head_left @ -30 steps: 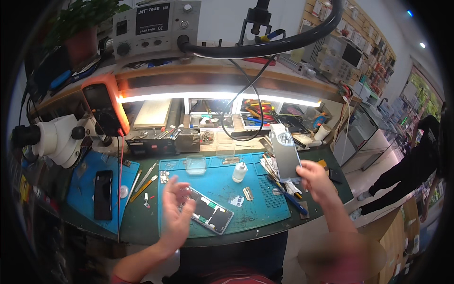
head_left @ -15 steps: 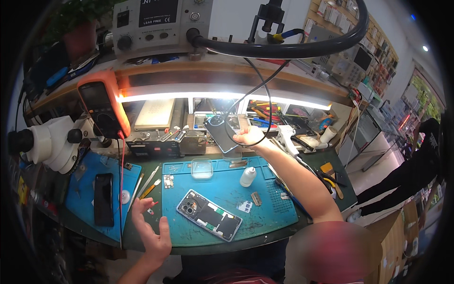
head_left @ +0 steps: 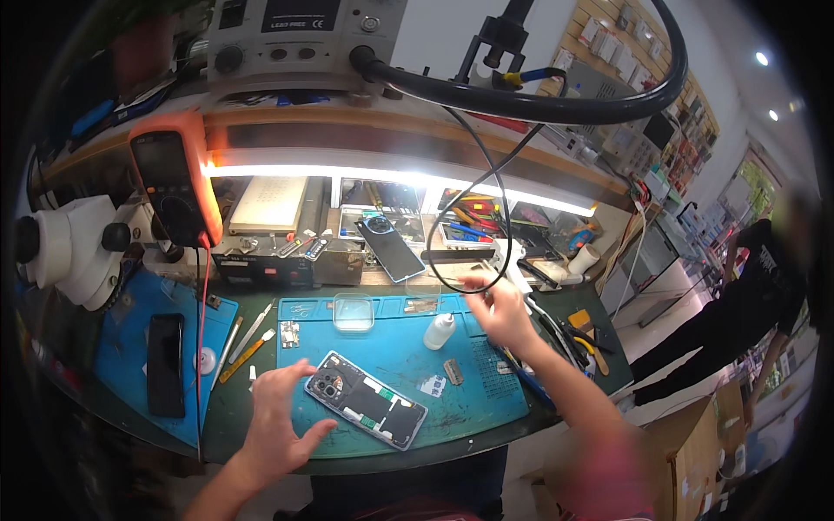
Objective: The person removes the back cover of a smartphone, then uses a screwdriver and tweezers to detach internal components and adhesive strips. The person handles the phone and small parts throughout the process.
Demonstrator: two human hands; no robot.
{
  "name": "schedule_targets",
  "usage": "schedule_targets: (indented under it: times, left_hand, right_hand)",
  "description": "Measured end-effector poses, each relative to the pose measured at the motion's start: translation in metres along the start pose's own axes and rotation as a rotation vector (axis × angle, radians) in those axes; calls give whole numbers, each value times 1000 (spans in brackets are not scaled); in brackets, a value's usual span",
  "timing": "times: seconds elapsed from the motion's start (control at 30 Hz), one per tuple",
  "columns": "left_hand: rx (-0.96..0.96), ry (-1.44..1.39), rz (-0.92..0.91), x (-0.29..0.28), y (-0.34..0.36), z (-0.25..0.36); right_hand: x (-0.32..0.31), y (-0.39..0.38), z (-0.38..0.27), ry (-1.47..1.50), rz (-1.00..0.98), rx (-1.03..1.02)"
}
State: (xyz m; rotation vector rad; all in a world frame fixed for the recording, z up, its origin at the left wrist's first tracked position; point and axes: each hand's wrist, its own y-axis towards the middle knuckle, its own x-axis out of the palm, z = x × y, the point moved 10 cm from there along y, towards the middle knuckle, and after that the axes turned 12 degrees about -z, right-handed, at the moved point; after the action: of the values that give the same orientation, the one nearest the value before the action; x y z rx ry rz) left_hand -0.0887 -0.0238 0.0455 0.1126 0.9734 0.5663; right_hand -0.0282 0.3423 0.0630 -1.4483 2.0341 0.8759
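Lying opened phone point(head_left: 367, 410) just beside left hand point(head_left: 280, 417), right hand point(head_left: 497, 314) apart

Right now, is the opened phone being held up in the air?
No, the opened phone lies flat on the blue mat, with the left hand open beside it.

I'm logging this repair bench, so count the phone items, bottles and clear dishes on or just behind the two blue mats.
Opened phone by the left hand: 1
Dark phone on the left mat: 1
Phone back cover leaning behind: 1
White bottle near the right hand: 1
Clear dish: 1
Total: 5
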Motion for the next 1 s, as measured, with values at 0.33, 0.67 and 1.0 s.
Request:
schedule_targets:
  times: [0.33,0.67,1.0]
  left_hand:
    - [276,173,-564,56,67,21]
    - [366,235,-515,57,74,27]
    - [110,312,-587,50,62,33]
  right_hand:
    - [-21,-2,28,-55,237,114]
    - [-25,51,65,-367,331,159]
    - [53,-58,-42,-296,-521,-66]
